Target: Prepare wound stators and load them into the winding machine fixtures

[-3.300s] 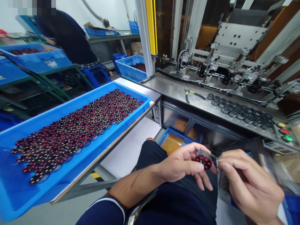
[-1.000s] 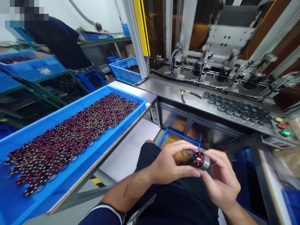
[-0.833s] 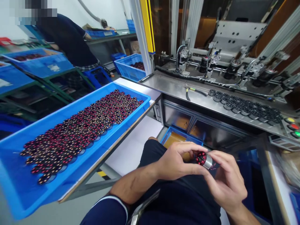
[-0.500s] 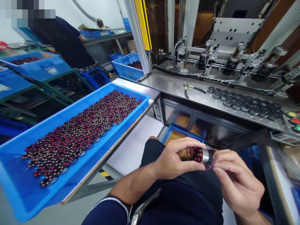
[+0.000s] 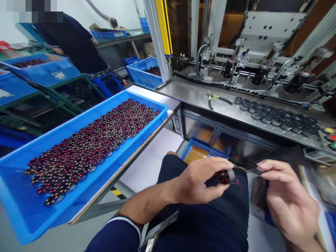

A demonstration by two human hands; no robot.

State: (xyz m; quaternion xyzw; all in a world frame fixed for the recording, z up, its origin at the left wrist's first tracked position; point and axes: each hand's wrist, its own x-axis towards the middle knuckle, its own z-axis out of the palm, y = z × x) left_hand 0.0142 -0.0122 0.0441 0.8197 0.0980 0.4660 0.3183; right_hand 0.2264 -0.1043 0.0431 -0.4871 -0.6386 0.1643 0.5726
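My left hand (image 5: 201, 180) is closed around a motor stator (image 5: 223, 176), thumb below and fingers above. Dark red windings face left on it, and a grey metal ring shows on its right side. Thin pink wire ends (image 5: 237, 182) stick out past that ring. Apart from the stator, to the right, my right hand (image 5: 290, 199) is raised with its fingers loosely spread and nothing visible in them; it is a little blurred. To the left, a long blue tray (image 5: 19, 210) holds rows of similar wound stators (image 5: 97, 143).
On the metal bench (image 5: 181, 89) lie pliers with yellow-green and black handles (image 5: 217, 99) and rows of black stator cores (image 5: 278, 115). Behind stands a machine with several clamping stations (image 5: 241, 63). A co-worker (image 5: 76, 45) sits at back left near blue bins (image 5: 44, 71).
My right hand has let go of the wire ends and moved right, its fingers opening. My left hand still holds the stator, now tilted slightly differently.
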